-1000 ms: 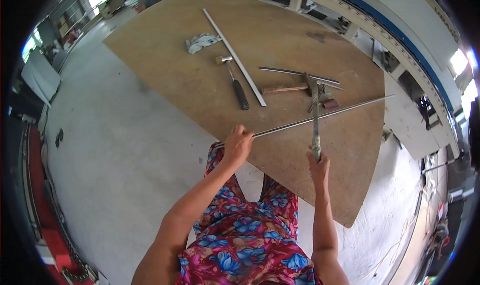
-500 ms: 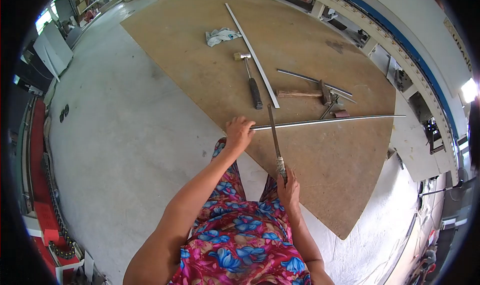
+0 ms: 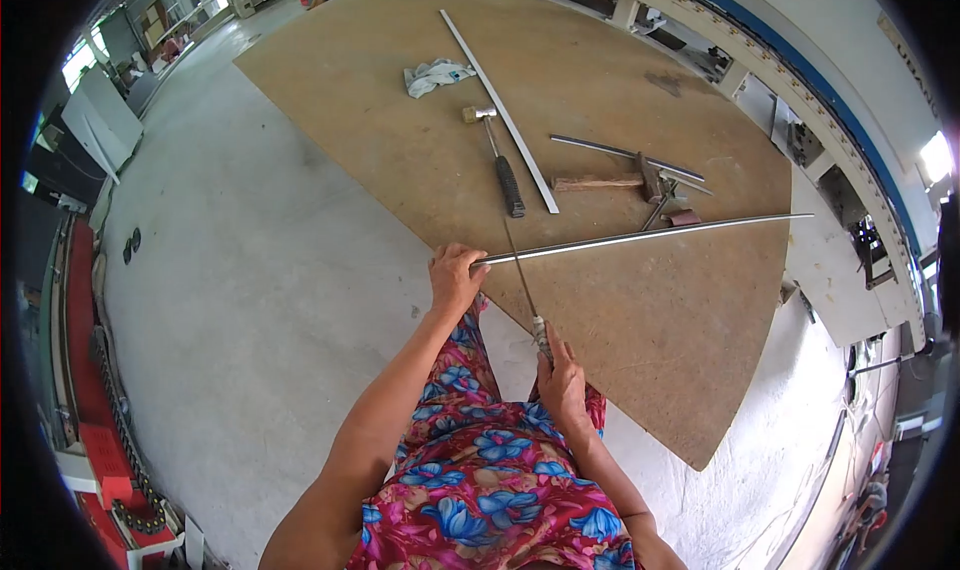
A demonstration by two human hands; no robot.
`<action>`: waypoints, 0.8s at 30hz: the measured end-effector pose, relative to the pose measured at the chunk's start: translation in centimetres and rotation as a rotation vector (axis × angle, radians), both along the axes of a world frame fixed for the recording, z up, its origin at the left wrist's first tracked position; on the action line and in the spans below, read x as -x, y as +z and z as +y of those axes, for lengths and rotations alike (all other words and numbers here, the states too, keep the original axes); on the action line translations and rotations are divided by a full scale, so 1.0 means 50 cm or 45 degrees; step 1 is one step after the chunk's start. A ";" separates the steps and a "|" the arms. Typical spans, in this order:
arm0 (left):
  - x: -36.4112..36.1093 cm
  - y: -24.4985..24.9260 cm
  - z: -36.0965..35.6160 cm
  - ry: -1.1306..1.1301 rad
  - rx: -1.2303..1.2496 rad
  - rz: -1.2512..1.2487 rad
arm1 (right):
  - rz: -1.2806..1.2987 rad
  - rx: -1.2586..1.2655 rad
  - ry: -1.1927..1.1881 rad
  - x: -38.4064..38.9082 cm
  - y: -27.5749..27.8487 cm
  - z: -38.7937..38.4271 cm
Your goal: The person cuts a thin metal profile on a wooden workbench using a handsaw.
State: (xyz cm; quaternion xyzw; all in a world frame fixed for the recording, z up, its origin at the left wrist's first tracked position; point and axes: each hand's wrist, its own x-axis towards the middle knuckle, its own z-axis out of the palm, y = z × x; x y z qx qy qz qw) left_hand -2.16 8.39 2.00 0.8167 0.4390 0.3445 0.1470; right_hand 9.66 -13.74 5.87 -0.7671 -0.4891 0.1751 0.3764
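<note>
Metal strip (image 3: 620, 239) has its left end grasped in the left hand (image 3: 457, 279) and runs rightward over the table (image 3: 660, 340). Well ahead of the left hand: a crumpled cloth (image 3: 436, 77), then a black-handled mallet (image 3: 507, 182) and a white bar (image 3: 500, 112). File (image 3: 525, 285) crosses over the strip between the hands; its handle is gripped by the right hand (image 3: 563, 385). Ahead and right of the right hand: a wooden-handled hammer (image 3: 605, 183), a dark red piece (image 3: 684, 217) near it.

File (image 3: 528, 290) across rod (image 3: 600, 242) over brd (image 3: 650, 340), rag (image 3: 436, 77) bhd.
</note>
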 end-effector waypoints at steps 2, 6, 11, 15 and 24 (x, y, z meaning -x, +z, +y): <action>-0.002 0.002 0.002 0.007 -0.011 0.026 | -0.040 -0.031 -0.054 -0.013 0.000 -0.010; -0.013 0.014 -0.005 0.000 -0.075 0.055 | -0.089 -0.026 -0.149 -0.030 0.005 -0.025; -0.075 0.023 -0.013 -0.095 -0.168 0.059 | -0.101 -0.042 -0.137 -0.032 -0.007 -0.022; -0.124 0.010 -0.009 -0.117 -0.152 0.088 | -0.105 -0.021 -0.125 -0.031 -0.007 -0.019; -0.174 -0.009 -0.008 -0.127 -0.053 0.047 | -0.127 0.040 -0.102 -0.036 -0.001 -0.018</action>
